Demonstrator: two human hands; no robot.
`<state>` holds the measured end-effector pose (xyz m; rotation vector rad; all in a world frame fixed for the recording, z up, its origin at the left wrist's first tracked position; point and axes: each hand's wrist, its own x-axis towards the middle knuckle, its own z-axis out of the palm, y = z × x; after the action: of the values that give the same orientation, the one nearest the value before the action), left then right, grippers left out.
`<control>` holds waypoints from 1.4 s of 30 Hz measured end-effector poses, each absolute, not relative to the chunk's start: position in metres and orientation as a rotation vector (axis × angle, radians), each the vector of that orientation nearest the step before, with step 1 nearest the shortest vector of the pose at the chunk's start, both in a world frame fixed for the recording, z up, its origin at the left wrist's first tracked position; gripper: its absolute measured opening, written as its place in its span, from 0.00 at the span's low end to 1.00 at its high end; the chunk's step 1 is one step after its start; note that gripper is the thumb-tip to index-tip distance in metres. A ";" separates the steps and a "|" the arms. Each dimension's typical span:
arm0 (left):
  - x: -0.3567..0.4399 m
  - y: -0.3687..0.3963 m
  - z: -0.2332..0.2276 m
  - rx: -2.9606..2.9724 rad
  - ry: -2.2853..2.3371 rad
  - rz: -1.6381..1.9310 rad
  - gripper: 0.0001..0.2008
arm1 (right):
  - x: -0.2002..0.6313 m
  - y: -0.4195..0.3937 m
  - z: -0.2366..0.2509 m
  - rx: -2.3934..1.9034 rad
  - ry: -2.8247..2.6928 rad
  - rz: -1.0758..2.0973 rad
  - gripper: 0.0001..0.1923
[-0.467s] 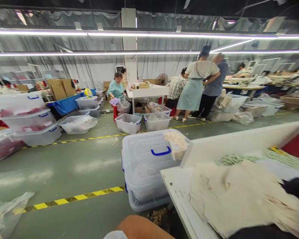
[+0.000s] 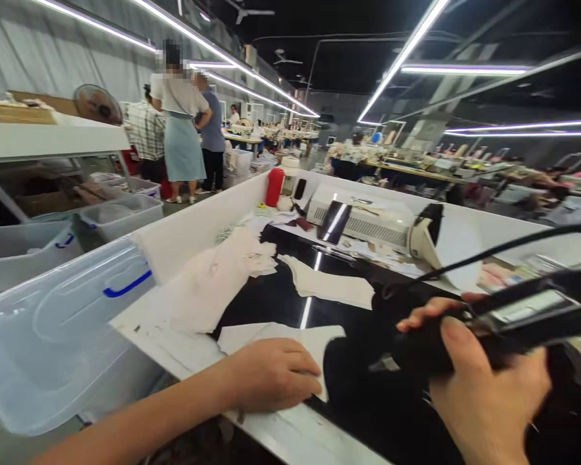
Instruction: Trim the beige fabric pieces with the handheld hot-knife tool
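Observation:
My left hand (image 2: 281, 371) rests over a cream fabric piece (image 2: 329, 342) at the table's near edge, its fingers curled together at the cloth; the fingertips are partly hidden. On the right, my right hand (image 2: 484, 374) is closed around a black hand tool (image 2: 527, 316) with a shiny panel on top and a small pale tip pointing left. Some blur covers the tool, so its exact kind is unclear. A second cream fabric piece (image 2: 332, 282) lies farther back on the black table surface (image 2: 271, 297). Left of it spreads a pile of cream cut pieces (image 2: 198, 278).
A lidded clear bin (image 2: 77, 310) stands against the table's left side. Low white walls (image 2: 213, 223) border the table. Along the back are a red container (image 2: 274, 187) and a long white machine (image 2: 358, 216). A black cable (image 2: 503, 247) crosses at right. Co-workers (image 2: 184, 129) stand beyond.
The view has swung right and down to the table. Both hands have come into sight, the left on the fabric and the right holding the black tool.

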<state>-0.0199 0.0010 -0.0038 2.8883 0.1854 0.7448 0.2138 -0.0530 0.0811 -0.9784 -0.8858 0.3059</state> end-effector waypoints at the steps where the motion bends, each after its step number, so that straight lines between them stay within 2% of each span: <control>1: -0.024 -0.001 -0.001 2.866 0.169 0.744 0.10 | 0.215 -0.049 0.079 -0.958 -0.872 0.327 0.24; 7: -0.034 -0.007 0.017 2.814 0.073 0.624 0.09 | 0.215 -0.031 0.069 -0.890 -0.919 0.357 0.22; 15: -0.010 0.003 0.030 2.882 0.257 0.751 0.10 | 0.217 -0.007 0.061 -0.825 -0.982 0.390 0.19; 23: 0.024 0.019 0.021 3.011 0.360 0.658 0.10 | 0.210 -0.001 0.054 -0.829 -0.998 0.419 0.20; 35: 0.031 0.032 0.006 3.054 0.360 0.611 0.10 | 0.210 -0.003 0.053 -0.836 -1.016 0.412 0.20; 42: 0.033 0.029 -0.001 3.065 0.387 0.589 0.10 | 0.209 -0.007 0.053 -0.942 -0.847 0.438 0.24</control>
<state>0.0334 0.0287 -0.0011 3.0648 0.3873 0.5893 0.2095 -0.0069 0.0532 -0.9420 -0.8468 0.4381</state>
